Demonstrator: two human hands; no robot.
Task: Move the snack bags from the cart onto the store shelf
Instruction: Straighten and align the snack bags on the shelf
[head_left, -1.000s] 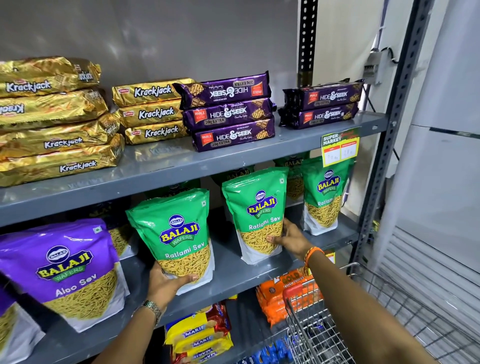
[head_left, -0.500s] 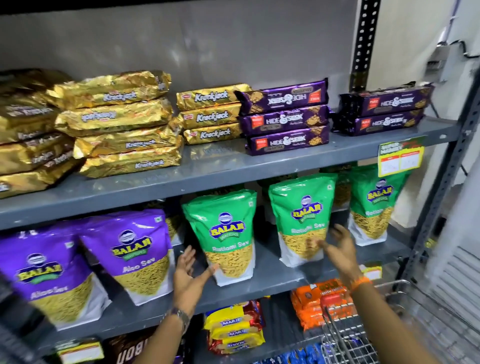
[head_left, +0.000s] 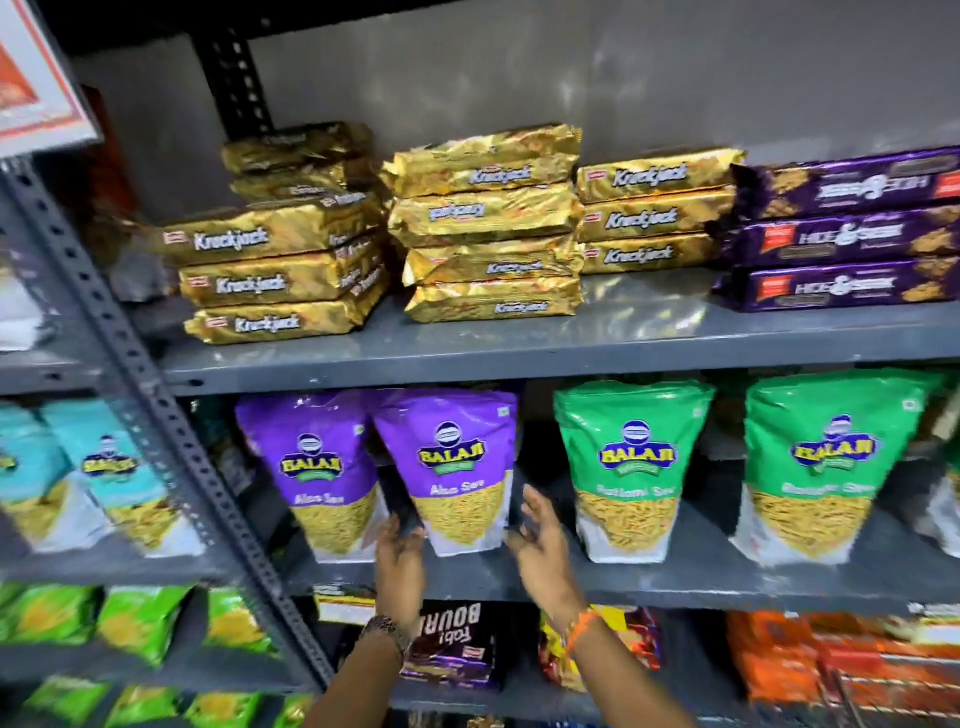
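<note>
1. While both hands are empty, I'd keep left hand (head_left: 399, 558) and right hand (head_left: 540, 545) spread wide, flanking the purple bag (head_left: 457, 478).
2. Bag stands upright on the middle shelf (head_left: 675, 582); I'd press both lower corners evenly.
3. Square it against its twin (head_left: 322, 478); no tipping backward.

In the lower middle of the frame, the left hand (head_left: 397, 564) and right hand (head_left: 540, 545) reach up to the middle shelf (head_left: 727, 582), fingers spread, flanking the base of an upright purple Aloo Sev bag (head_left: 452, 467). The left hand looks to touch its lower left corner; the right sits just beside it. A second purple bag (head_left: 317, 467) stands left, two green Ratlami Sev bags (head_left: 631, 467) right. Above, gold Krackjack packs (head_left: 488, 234) lie stacked.
</note>
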